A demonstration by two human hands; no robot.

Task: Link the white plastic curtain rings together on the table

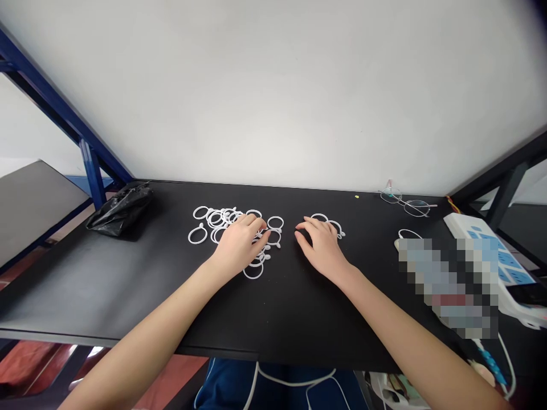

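A loose pile of thin white rings (197, 234), each with a small knob on its edge, lies on the black tabletop. My left hand (240, 236) rests palm down over the pile's right part, fingers bent and thumb a little apart. Nothing shows gripped in it, though the rings under the palm are hidden. To the right, my right hand (319, 242) lies over a smaller group of white rings (337, 226), partly covering them. Its thumb and fingers are apart, and no ring appears held. Bare table separates the two hands.
A crumpled black plastic bag (122, 210) sits at the table's left. Wire-framed glasses (416, 208) lie at the back right, near a tiny yellow bit (356, 196). A blurred-out object (444, 285) and a white power strip (459, 223) with cables occupy the right side.
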